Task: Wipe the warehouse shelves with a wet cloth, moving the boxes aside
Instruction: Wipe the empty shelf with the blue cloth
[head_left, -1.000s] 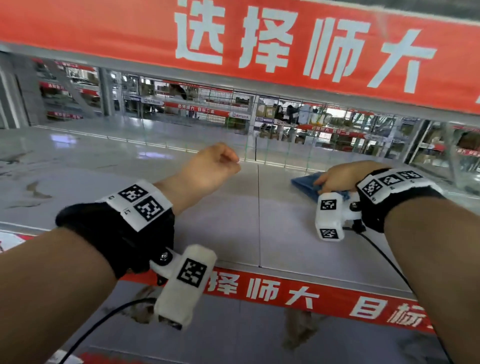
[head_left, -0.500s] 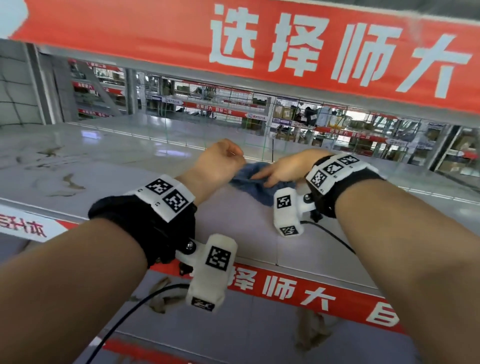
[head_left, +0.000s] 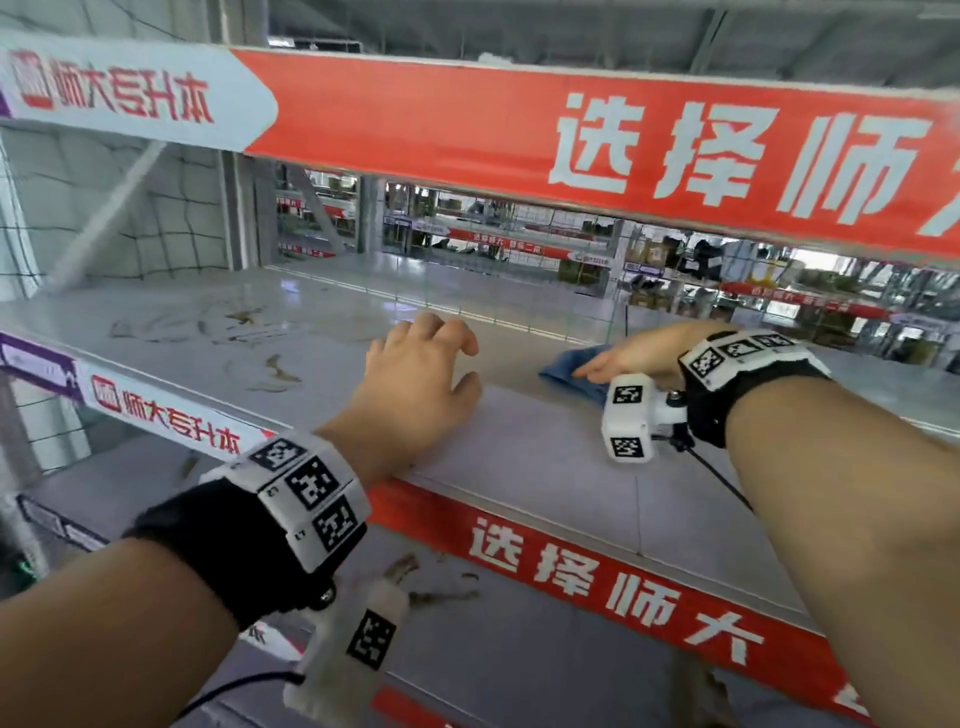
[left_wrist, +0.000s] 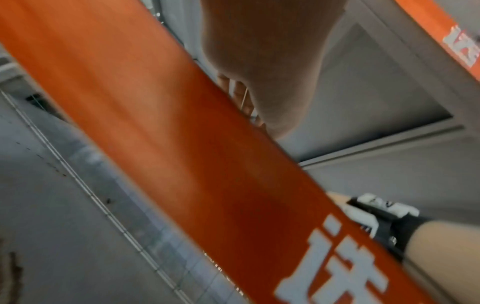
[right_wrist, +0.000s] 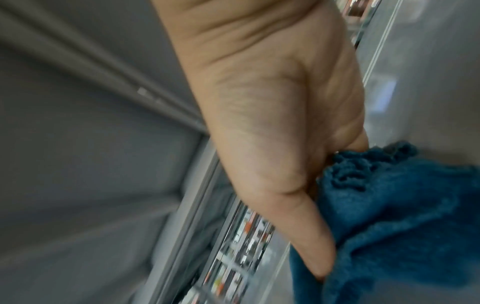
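Head view shows the left hand (head_left: 415, 379) resting on the grey shelf (head_left: 545, 457), fingers loosely curled, holding nothing; the right hand (head_left: 639, 353) presses flat on the blue cloth (head_left: 571, 371).

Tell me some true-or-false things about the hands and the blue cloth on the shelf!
1. The right hand presses on the blue cloth. True.
2. The left hand holds the cloth. False: it holds nothing; it rests over the grey shelf, apart from the cloth.
3. The cloth lies on the shelf. True.
4. A cardboard box stands between the two hands. False: only bare shelf shows between them.
5. The banner above the shelf is green. False: it is red with white characters.
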